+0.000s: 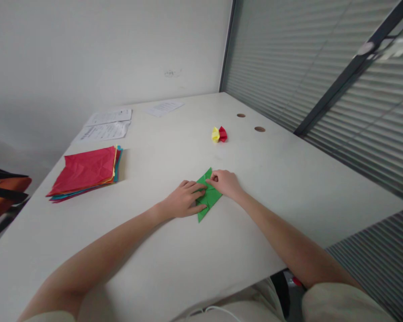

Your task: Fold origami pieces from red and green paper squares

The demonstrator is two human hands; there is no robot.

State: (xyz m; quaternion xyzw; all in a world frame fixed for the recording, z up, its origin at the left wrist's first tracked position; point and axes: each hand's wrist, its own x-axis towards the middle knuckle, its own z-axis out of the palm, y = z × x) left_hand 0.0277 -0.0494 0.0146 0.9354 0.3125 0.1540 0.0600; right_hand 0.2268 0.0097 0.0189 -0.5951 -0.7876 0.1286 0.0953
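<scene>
A green sheet of folded origami paper (212, 197) lies on the white table, its pointed corners facing away from me and toward me. My left hand (185, 200) rests on its left side with the fingers stretched out and spread over the paper. At the paper's upper right, my right hand (225, 182) has its fingers curled in, with thumb and forefinger pinched at a fold of the green paper. The exact spot between those fingertips is too small to make out clearly.
Farther back on the table (168, 147) sits a small yellow and red folded paper piece (219, 134). A stack of coloured paper (89, 167), red on top, lies at the left. Printed sheets (105, 130) lie near the wall. A blind-covered glass partition (289, 67) borders the right side.
</scene>
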